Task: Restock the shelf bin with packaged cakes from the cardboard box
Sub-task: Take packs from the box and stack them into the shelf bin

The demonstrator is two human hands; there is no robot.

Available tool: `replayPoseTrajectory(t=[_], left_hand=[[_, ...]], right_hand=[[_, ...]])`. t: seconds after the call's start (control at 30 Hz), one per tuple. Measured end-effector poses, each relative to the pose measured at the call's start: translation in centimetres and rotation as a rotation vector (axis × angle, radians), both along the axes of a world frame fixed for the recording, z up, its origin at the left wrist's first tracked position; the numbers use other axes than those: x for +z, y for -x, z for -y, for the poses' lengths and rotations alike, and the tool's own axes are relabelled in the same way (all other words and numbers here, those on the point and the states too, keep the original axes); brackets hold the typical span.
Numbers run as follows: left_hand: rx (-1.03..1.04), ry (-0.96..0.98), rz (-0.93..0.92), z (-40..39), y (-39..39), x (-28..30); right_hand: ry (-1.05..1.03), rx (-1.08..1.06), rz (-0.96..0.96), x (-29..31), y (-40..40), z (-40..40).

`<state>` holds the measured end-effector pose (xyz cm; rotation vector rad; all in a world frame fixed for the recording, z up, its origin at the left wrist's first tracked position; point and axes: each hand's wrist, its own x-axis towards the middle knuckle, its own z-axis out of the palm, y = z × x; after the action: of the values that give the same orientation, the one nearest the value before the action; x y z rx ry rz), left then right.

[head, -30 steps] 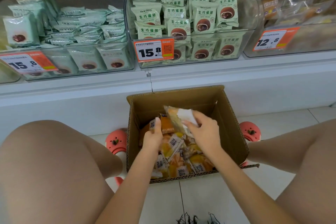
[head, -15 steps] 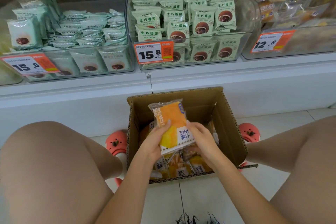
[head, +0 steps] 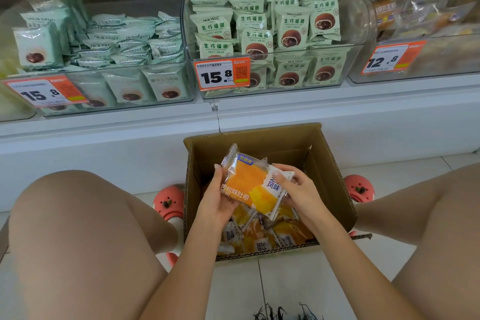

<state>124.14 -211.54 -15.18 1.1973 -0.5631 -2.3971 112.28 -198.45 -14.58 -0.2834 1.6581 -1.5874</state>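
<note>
Both hands up over the cardboard box (head: pixel 335 189): left hand (head: pixel 215 201) and right hand (head: pixel 302 196) each gripping one orange cake pack (head: pixel 253 186), more packs (head: pixel 262 236) below inside the box.

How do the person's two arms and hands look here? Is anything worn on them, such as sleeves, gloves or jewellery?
Both forearms are bare as far as the frame shows: no sleeves are in view. The left hand and the right hand wear no gloves, and no ring, watch or bracelet can be seen. The fingernails look short and unpainted, though the picture is too soft to be sure.
</note>
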Motion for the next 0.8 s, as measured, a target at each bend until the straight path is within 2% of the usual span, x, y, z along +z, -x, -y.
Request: replayPoseTrajectory(t=[0.1,0.2,0.37,0.53,0.6,0.67,0.73,0.8], left_hand=[[0.031,-0.031,-0.012,-0.1,0.0,0.5],[0.018,0.043,-0.028,0.5,0.4,2.2],[-0.093,0.435,-0.060,2.8,0.8,8.9],[-0.037,0.733,-0.216,5.5,3.7,20.0],[0.054,0.928,-0.185,7.2,5.1,25.3],[0.260,1.193,-0.074,9.0,6.6,30.1],[0.472,1.634,0.161,10.8,8.4,34.0],[0.566,2.096,0.421,12.8,10.7,37.4]], right_hand=[[0.044,-0.039,0.094,-0.2,-1.1,0.5],[0.075,-0.059,0.046,2.0,-0.6,1.1],[0.150,0.010,-0.142,11.5,3.4,2.4],[0.276,0.052,-0.312,24.1,7.1,5.7],[0.357,-0.007,-0.423,29.7,8.9,7.2],[0.445,-0.048,-0.551,35.2,10.9,8.8],[0.521,-0.095,-0.644,40.0,12.9,10.6],[0.557,-0.145,-0.671,43.9,15.0,13.0]])
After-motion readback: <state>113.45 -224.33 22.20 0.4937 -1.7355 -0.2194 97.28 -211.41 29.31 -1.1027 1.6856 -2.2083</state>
